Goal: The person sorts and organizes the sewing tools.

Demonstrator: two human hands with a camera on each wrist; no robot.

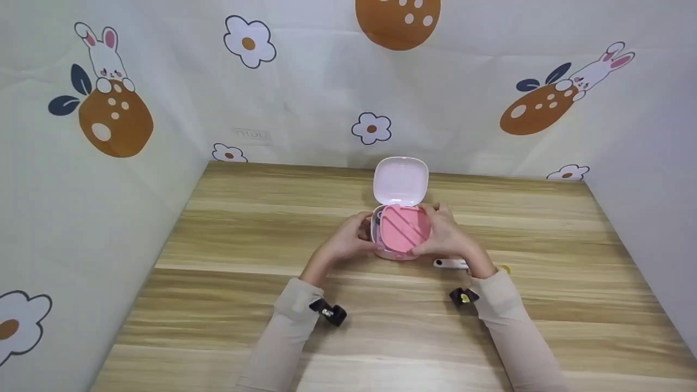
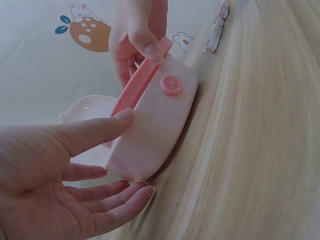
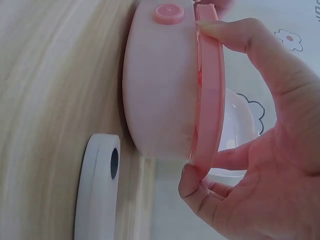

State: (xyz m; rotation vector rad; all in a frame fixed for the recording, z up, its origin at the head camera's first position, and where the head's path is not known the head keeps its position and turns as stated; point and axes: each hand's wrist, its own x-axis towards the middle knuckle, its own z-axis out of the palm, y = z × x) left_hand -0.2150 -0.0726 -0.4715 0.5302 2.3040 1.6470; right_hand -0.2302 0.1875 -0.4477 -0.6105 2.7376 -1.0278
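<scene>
A pale pink box [image 1: 393, 255] with a round pink button [image 2: 171, 85] on its front stands on the table, its hinged lid [image 1: 401, 182] tipped back. Over its opening lies a darker pink divided tray [image 1: 404, 227] with slanting ridges, shifted toward the right, so a strip of the inside shows small dark and light items at the left. My right hand [image 1: 445, 233] pinches the tray's right edge between thumb and fingers. My left hand [image 1: 347, 237] is at the box's left side, thumb touching the upper edge and the other fingers loosely extended along the side.
On the wooden table [image 1: 261, 305], a white item [image 1: 450, 264] with a dark round spot at one end lies below my right hand, partly covered by the wrist. Something yellow [image 1: 506, 269] shows beyond that wrist. Patterned cloth [image 1: 305, 87] walls the table's back and sides.
</scene>
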